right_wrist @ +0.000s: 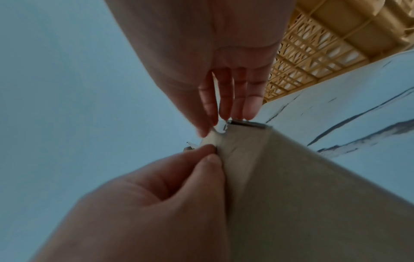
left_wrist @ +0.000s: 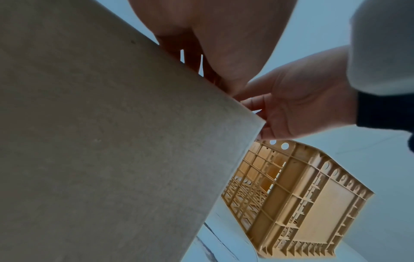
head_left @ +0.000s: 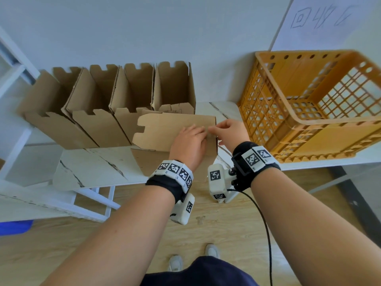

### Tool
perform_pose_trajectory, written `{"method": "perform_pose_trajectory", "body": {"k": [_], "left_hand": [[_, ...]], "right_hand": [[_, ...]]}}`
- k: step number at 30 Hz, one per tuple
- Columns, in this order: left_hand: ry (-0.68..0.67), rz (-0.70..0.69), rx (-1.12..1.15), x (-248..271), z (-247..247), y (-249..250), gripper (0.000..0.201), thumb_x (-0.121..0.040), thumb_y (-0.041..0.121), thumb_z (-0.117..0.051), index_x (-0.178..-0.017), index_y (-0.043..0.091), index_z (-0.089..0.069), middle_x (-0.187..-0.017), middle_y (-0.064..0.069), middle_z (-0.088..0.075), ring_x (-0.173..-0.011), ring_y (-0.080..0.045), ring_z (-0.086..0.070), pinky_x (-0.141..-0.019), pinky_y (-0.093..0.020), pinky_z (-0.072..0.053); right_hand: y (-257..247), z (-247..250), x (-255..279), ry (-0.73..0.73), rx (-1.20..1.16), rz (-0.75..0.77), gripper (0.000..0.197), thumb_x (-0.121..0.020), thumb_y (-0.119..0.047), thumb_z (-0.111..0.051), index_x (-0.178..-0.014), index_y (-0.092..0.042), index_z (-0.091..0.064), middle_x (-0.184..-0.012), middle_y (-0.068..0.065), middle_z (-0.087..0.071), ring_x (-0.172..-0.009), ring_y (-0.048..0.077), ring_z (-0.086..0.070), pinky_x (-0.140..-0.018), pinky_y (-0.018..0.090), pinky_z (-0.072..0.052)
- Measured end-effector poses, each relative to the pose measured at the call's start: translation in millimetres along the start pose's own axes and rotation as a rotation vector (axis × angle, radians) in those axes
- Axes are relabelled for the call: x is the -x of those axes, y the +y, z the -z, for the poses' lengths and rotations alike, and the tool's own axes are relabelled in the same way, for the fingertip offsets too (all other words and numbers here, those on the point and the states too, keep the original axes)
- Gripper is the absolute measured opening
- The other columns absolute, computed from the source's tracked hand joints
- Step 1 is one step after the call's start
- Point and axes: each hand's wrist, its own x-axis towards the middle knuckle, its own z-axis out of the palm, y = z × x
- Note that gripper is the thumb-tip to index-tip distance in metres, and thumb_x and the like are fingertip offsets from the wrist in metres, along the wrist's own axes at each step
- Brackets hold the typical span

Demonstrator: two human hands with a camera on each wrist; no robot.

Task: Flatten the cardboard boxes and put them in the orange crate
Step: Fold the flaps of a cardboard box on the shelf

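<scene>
Matt brown cardboard box (head_left: 165, 129); orange crate (head_left: 309, 104), probably plastic.

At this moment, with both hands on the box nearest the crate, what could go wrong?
1. The right hand and left hand both work one top corner of the cardboard box; the grip looks small, so the board could slip or tear.
2. Four open boxes stand close behind; a hard pull might knock them over.
3. The orange crate is tipped toward the person, so flattened board may slide out.
</scene>
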Motion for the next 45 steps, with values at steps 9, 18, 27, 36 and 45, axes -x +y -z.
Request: {"method": "perform_pose_trajectory", "body": {"k": [9,18,27,36,45], "left_hand": [[-0.054,0.028,-0.062,0.1,-1.1,1.4,0.038,-0.102,0.023,-0.034,-0.133,0.017,-0.055,-0.146,0.004,-0.045,-0.139,-0.019,-0.033,-0.117,-0.038,-0.017],[-0.069,0.03,-0.043,1.8,-1.7,1.9,0.038,-0.102,0.021,-0.033,-0.134,0.017,-0.054,-0.147,0.004,-0.043,-0.14,-0.017,-0.03,-0.118,-0.037,-0.014],[0.025,0.05,-0.108,0.8,-2.9,12.0,0.043,-0.09,0.048,-0.048,-0.114,0.015,-0.061,-0.119,0.002,-0.06,-0.115,-0.017,-0.049,-0.104,-0.033,-0.036],[-0.163,0.125,-0.172,-22.5,2.6,16.7,0.069,-0.077,0.071,-0.046,-0.138,0.042,-0.035,-0.119,0.003,-0.042,-0.113,-0.019,-0.036,-0.098,-0.04,-0.03],[-0.292,0.134,-0.134,-36.9,9.5,8.8,0.063,-0.077,0.065,-0.052,-0.136,0.055,-0.034,-0.104,0.009,-0.034,-0.107,-0.014,-0.03,-0.09,-0.037,-0.028]], "right_hand": [[4.1,2.9,3.1,0.057,-0.129,-0.093,0.018,-0.084,-0.004,-0.067,-0.071,-0.01,-0.056,-0.075,0.011,-0.066,-0.081,0.032,-0.069,-0.08,0.043,-0.058],[10.7,10.3,3.3,-0.037,-0.696,-0.378,0.015,-0.09,0.006,-0.053,-0.079,-0.004,-0.052,-0.083,0.017,-0.061,-0.072,0.025,-0.064,-0.067,0.029,-0.059],[15.3,22.7,12.9,-0.241,-0.912,-0.523,0.013,-0.094,-0.015,-0.059,-0.098,-0.003,-0.062,-0.091,0.009,-0.064,-0.086,0.019,-0.062,-0.074,0.03,-0.055],[13.6,20.7,-4.1,-0.212,-0.628,-0.392,0.035,-0.092,0.004,-0.052,-0.127,0.006,-0.053,-0.086,0.008,-0.059,-0.074,0.017,-0.061,-0.062,0.023,-0.056],[23.5,23.6,-12.6,-0.266,-0.757,-0.469,0.016,-0.091,0.006,-0.054,-0.105,0.006,-0.063,-0.088,0.016,-0.062,-0.079,0.025,-0.064,-0.076,0.032,-0.057]]}}
